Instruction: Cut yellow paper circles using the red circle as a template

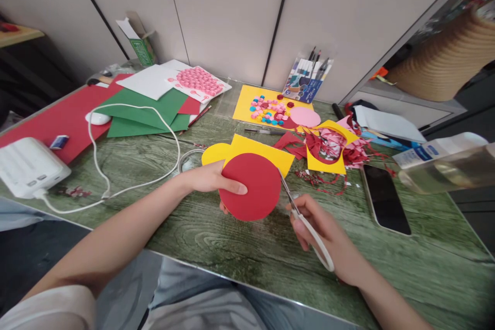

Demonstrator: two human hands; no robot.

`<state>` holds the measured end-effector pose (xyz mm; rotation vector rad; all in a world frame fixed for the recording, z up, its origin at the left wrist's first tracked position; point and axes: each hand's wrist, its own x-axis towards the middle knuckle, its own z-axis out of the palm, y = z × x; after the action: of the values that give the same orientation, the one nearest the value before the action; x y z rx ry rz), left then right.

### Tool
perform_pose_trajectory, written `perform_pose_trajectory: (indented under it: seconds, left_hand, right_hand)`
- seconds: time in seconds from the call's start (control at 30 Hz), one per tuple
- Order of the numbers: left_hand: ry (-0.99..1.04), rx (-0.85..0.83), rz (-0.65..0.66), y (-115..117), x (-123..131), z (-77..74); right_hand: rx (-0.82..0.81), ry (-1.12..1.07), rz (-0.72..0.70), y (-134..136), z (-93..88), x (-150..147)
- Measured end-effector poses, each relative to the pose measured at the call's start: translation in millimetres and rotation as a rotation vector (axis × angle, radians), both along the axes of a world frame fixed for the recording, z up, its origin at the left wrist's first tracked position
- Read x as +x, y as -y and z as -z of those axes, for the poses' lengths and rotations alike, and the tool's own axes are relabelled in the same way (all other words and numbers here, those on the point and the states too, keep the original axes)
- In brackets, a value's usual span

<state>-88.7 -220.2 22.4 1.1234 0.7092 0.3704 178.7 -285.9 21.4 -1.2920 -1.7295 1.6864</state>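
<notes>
My left hand (216, 179) pinches a red paper circle (253, 201) together with a yellow paper sheet (266, 153) behind it, thumb on top and fingers underneath. In my right hand (315, 221) is a pair of scissors (315, 237) with white handles. Their blades point up and left and meet the right edge of the stacked paper. Partly behind my left hand lies a rounded yellow paper piece (215, 153) on the table. Right of the scissors, a yellow sheet with a round hole (327, 165) rests among red and pink paper scraps (356, 152).
A black phone (386, 198) and a clear bottle (448, 170) stand to the right. Colourful paper balls (268, 111) lie on a yellow sheet (242, 105) behind. To the left are green sheets (150, 113), a white power bank (31, 167) and its looped cable (145, 181).
</notes>
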Motion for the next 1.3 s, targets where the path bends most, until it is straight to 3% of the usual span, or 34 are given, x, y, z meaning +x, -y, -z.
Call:
perform_pose_trajectory:
  seconds: [0.47, 0.7, 0.8, 0.9, 0.97, 1.13, 1.3]
  left_hand:
    - [0.009, -0.015, 0.010, 1.3, 0.4, -1.6]
    - [0.046, -0.115, 0.085, 6.5, 3.0, -0.5]
    - [0.085, -0.147, 0.106, 8.4, 3.2, -0.7]
    - [0.115, -0.160, 0.114, 9.2, 3.8, -2.5]
    - [0.119, -0.148, 0.118, 10.3, 6.1, -3.0]
    - [0.052, -0.074, 0.189, 18.0, 19.0, 2.3]
    - [-0.010, -0.039, 0.226, 23.8, 27.4, 4.9]
  right_hand:
    - [0.011, -0.015, -0.001, -0.1, -4.2, 0.7]
    - [-0.234, -0.218, -0.246, -23.0, -17.0, 37.0]
    - [-0.335, -0.227, -0.301, -29.0, -14.5, 53.8]
    - [-0.326, -0.261, -0.308, -30.4, -10.6, 62.6]
    - [-0.229, -0.250, -0.233, -30.1, -9.2, 59.0]
    - [0.093, -0.237, 0.269, -21.1, -3.2, 17.9]
    - [0.050, -0.170, 0.360, -9.0, 11.6, -9.7]
